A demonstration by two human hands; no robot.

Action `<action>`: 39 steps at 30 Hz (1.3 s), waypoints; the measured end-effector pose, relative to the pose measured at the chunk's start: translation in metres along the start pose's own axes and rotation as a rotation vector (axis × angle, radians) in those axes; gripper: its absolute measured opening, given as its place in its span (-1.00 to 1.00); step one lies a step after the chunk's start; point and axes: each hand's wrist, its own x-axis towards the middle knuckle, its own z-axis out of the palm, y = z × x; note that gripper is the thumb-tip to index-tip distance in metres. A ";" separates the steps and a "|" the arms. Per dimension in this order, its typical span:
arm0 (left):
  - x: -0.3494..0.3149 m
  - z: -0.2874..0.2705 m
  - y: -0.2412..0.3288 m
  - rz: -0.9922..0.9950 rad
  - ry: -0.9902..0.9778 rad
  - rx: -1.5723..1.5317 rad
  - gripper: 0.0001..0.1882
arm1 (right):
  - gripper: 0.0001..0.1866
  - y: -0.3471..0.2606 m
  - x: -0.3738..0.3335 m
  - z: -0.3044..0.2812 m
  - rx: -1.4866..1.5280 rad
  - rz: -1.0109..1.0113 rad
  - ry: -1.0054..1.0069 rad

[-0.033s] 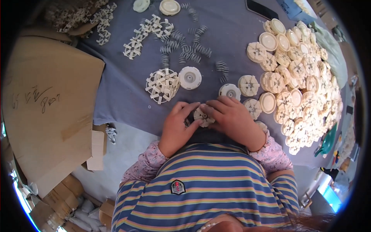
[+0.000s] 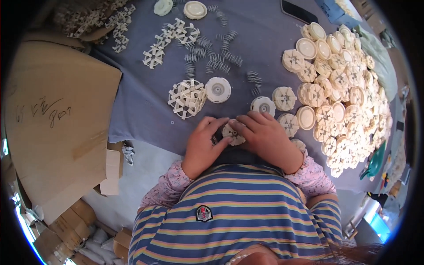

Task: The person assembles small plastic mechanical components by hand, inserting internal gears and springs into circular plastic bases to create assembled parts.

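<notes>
At the table's near edge, my left hand and my right hand grip one round, cream plastic slotted disc between them. My left thumb and fingers curl round its left side, while my right fingertips press on its upper right. Its underside is hidden. Something small and dark shows beneath my left fingers, too covered to name. Just beyond my right hand lies a white round base with a grey centre. A similar white base lies farther left, touching a stack of spoked white plastic rings.
Grey coil springs lie scattered beyond my hands, beside more spoked rings. A large heap of cream discs covers the table's right side. A dark phone lies at the far right; a big cardboard box stands left.
</notes>
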 end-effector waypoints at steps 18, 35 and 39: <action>0.022 -0.057 0.007 -0.002 0.470 -0.432 -0.79 | -0.43 -0.007 0.004 -0.038 0.410 0.127 0.366; 0.056 0.031 0.007 0.301 0.170 0.305 -0.49 | -0.22 0.045 -0.068 -0.055 0.372 0.572 0.516; 0.067 0.043 0.028 0.304 0.138 0.263 -0.47 | -0.31 0.037 -0.081 -0.057 0.290 0.571 0.477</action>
